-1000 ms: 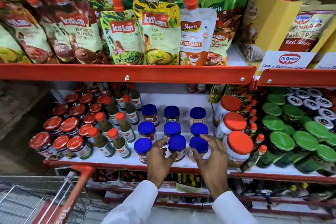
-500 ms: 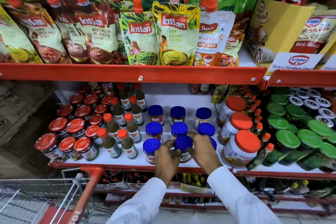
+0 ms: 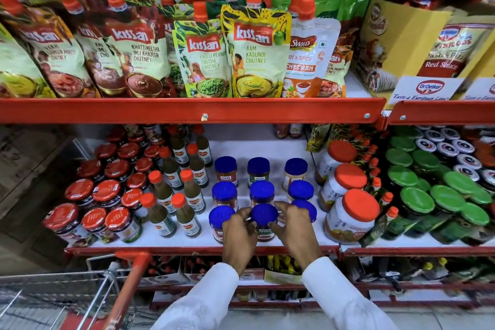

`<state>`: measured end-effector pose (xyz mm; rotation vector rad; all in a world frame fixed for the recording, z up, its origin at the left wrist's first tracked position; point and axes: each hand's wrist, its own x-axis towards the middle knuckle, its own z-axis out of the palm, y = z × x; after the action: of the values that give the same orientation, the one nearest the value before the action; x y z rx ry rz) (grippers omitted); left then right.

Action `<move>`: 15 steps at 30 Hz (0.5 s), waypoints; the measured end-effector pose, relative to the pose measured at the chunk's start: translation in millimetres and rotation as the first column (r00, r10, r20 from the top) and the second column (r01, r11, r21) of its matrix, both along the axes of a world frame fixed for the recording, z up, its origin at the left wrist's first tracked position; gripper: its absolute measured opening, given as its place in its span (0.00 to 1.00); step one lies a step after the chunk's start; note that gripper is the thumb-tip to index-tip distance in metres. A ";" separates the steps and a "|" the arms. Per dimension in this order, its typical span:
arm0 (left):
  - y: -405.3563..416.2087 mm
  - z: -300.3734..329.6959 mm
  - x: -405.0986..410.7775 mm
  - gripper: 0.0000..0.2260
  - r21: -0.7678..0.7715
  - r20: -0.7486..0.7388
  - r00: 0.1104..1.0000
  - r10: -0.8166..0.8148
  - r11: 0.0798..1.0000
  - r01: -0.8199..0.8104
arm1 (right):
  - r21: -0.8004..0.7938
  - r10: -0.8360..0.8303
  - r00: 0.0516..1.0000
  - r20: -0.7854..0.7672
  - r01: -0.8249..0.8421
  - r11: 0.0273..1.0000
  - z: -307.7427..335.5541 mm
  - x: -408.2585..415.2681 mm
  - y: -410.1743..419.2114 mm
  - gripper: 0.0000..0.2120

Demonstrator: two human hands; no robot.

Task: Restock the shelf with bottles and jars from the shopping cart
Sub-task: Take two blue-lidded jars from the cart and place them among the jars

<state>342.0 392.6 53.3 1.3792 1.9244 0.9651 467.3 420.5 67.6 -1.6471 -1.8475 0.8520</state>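
Note:
Several blue-lidded jars stand in three columns on the white shelf (image 3: pixel 267 149) with a red front edge. My left hand (image 3: pixel 239 233) and my right hand (image 3: pixel 294 228) cup the front middle blue-lidded jar (image 3: pixel 264 215) from either side, fingers curled against its lid and body. A second front jar (image 3: pixel 220 218) stands just left of my left hand. Another blue-lidded jar (image 3: pixel 306 207) is partly hidden behind my right hand. The shopping cart (image 3: pixel 117 292) with a red handle is at the lower left.
Orange-capped green sauce bottles (image 3: pixel 186 215) and red-lidded jars (image 3: pixel 93 222) stand left of the blue jars. Big orange-lidded jars (image 3: pixel 353 215) and green-lidded jars (image 3: pixel 417 199) fill the right. Chutney pouches (image 3: pixel 257 53) line the upper shelf (image 3: pixel 187 110).
My right hand slid left from the front right jar to the front middle jar, so both hands now hold it. The camera has moved a little closer.

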 end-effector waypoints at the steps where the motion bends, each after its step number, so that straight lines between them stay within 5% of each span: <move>1: -0.1 -0.2 -0.3 0.17 0.001 -0.004 1.000 -0.002 1.000 0.002 | 0.009 0.002 1.000 -0.006 -0.002 1.000 0.6 0.0 -1.1 0.22; 10: -0.2 10.7 -2.4 0.20 0.099 -0.125 0.992 0.025 0.995 -0.012 | 0.113 -0.139 0.989 -0.060 0.145 0.983 0.8 39.4 -6.0 0.14; 15: 11.3 23.3 17.1 0.17 0.188 -0.336 0.934 -0.122 0.963 0.193 | 0.096 -0.205 0.976 -0.070 0.212 0.973 -5.4 60.7 -3.7 0.22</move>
<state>359.1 403.9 76.6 1.8909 1.9389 0.9397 528.0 416.8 62.2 -1.6958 -1.6159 0.6963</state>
